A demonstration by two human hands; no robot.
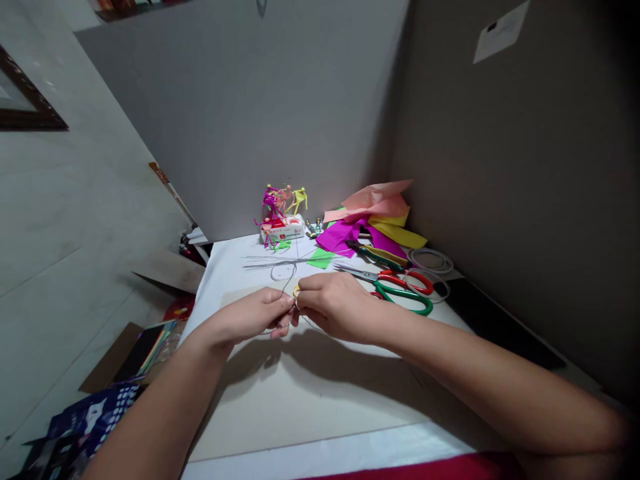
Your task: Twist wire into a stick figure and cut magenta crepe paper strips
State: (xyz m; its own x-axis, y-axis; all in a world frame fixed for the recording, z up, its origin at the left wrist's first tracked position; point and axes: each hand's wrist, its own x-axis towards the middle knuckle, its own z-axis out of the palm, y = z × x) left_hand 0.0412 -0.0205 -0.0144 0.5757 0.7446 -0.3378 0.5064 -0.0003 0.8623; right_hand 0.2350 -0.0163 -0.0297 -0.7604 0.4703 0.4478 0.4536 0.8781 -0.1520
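Thin wire curves up from a person's pinched fingers near the front of a white-covered table. The left hand and right hand meet closely, their fingertips narrowly closed on the wire and a small yellow piece, too small to identify. Beyond them lie a loose wire loop and a bundle of straight wires, apparently still unused. Several paper-wrapped wire figures, seemingly finished, stand on and around a white box. Sheets of magenta, pink and yellow paper, red-and-green-handled scissors, pliers and coiled white cord lie to the right.
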